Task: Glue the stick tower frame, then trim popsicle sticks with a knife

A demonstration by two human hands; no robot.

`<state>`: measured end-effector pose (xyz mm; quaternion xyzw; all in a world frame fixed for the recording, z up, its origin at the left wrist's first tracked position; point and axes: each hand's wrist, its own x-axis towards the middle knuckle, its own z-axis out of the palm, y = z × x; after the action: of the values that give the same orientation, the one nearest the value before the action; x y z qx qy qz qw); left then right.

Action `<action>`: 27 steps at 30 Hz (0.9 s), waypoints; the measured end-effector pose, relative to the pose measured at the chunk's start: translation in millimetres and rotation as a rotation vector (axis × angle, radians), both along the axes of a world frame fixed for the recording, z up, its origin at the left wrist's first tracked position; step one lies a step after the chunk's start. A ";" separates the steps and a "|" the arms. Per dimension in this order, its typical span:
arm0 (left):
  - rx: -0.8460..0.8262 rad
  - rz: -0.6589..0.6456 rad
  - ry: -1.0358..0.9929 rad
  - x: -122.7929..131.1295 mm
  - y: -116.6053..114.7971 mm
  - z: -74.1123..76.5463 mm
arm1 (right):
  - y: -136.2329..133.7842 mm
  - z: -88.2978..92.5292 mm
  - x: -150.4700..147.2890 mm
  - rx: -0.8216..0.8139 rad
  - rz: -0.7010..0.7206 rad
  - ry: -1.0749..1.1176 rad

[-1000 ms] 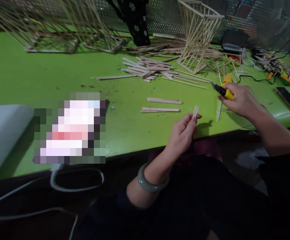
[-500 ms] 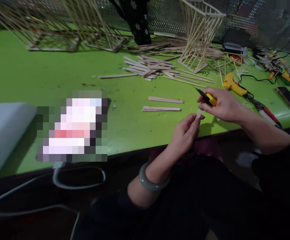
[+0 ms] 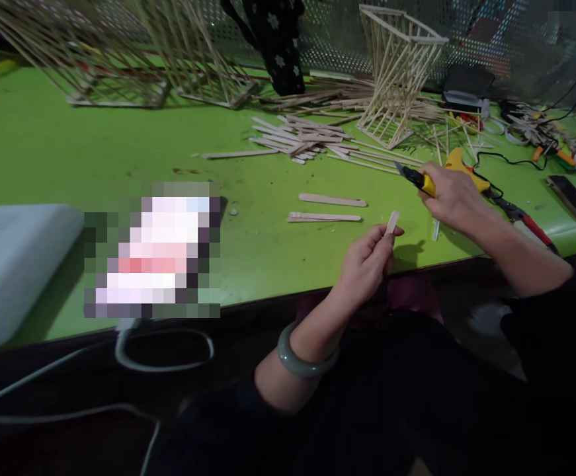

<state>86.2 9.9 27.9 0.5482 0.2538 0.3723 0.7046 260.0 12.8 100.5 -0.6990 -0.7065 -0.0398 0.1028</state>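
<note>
Near the table's front edge, my left hand (image 3: pixel 367 261) pinches a pale popsicle stick (image 3: pixel 392 222), whose rounded end points up out of the fingers; its lower part is hidden in the hand. To the right and a little higher, my right hand (image 3: pixel 449 195) is closed around a yellow and black utility knife (image 3: pixel 418 180). The knife's blade points up and left, apart from the stick. Left of my hands, one loose popsicle stick (image 3: pixel 332 199) lies on the green table (image 3: pixel 258 264), with more sticks (image 3: pixel 323 217) stacked just below it.
A heap of popsicle sticks (image 3: pixel 302 137) lies behind, beside a twisted stick tower (image 3: pixel 391 79). A yellow glue gun (image 3: pixel 459 165), red-handled pliers (image 3: pixel 530 225) and a dark phone (image 3: pixel 571 196) are at right. A blurred-out device (image 3: pixel 153 251) and a white block (image 3: pixel 14 264) are at left.
My right hand has moved right and slightly up with the knife, away from the popsicle stick. My left hand stays nearly in place, and more of its stick now shows.
</note>
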 end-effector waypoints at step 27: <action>0.120 0.087 0.066 0.7 -4.1 -6.9 | -20.6 -2.0 4.7 -0.231 -0.010 -0.375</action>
<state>86.9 5.8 21.1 0.5899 0.2776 0.3990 0.6448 264.7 -7.8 98.5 -0.6900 -0.7098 -0.0883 -0.1114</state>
